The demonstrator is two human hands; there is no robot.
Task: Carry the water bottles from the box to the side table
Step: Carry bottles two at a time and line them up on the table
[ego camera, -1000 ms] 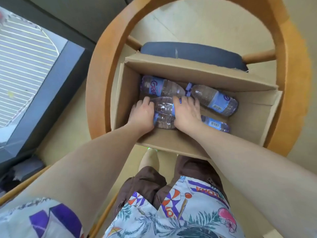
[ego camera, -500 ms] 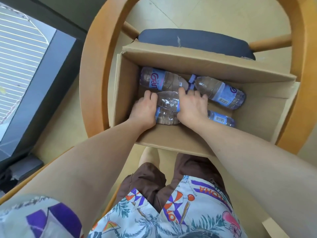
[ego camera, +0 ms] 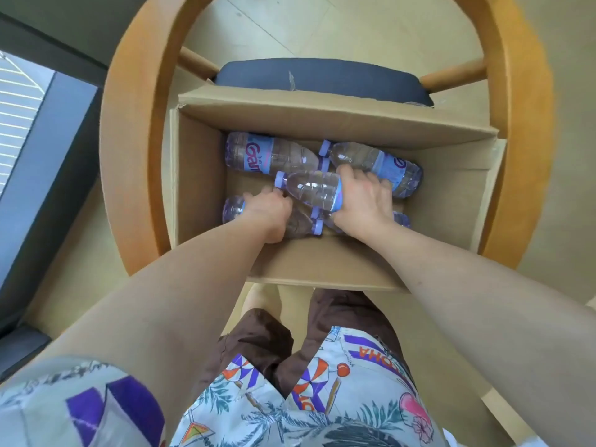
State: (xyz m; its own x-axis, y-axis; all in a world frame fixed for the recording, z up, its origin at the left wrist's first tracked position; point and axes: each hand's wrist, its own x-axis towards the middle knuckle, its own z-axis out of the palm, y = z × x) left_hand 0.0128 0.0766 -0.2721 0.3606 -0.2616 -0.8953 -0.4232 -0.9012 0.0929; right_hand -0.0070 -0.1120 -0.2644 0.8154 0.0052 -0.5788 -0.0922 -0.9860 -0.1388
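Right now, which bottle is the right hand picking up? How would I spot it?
Look in the cardboard box on the wooden chair. The right hand grips one bottle in the middle. It alone sits raised above the others, cap pointing left.

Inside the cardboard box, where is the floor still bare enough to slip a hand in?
Bare floor shows along the right wall of the brown cardboard box, right of the right hand. The left and middle are crowded: clear plastic water bottles and the left hand.
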